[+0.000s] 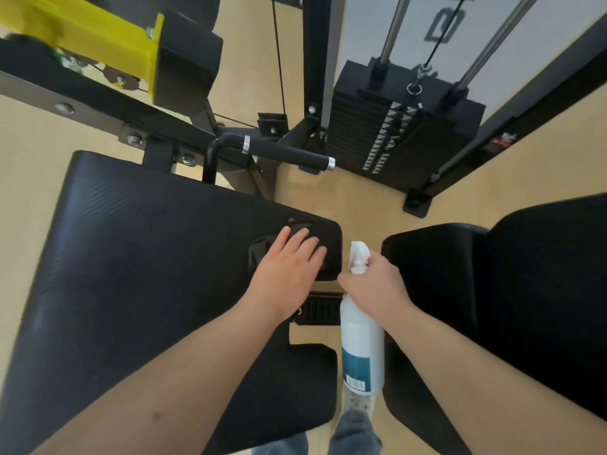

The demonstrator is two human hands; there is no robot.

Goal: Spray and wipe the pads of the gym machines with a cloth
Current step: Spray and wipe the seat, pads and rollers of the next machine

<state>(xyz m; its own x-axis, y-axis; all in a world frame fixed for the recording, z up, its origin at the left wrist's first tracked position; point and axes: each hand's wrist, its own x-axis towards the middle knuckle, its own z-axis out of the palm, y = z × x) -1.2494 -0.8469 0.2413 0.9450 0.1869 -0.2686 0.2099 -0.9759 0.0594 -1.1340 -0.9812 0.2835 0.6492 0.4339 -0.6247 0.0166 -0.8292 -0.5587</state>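
A large black seat pad (pixel 138 257) fills the left and middle of the head view. Near its right edge lies a dark cloth (pixel 262 247), hard to tell from the pad. My left hand (pixel 285 264) presses flat on that cloth with straight fingers. My right hand (pixel 374 284) grips the neck of a clear spray bottle (pixel 361 343) with a white nozzle and a blue label. The bottle hangs upright in the gap between this pad and a second black pad (pixel 512 290) on the right.
A black handle bar (pixel 285 152) juts out just beyond the seat pad. Behind it stand a weight stack (pixel 394 126) with guide rods and a yellow machine arm (pixel 98 37). The floor is light wood. My leg and shoe (pixel 358 412) show below the bottle.
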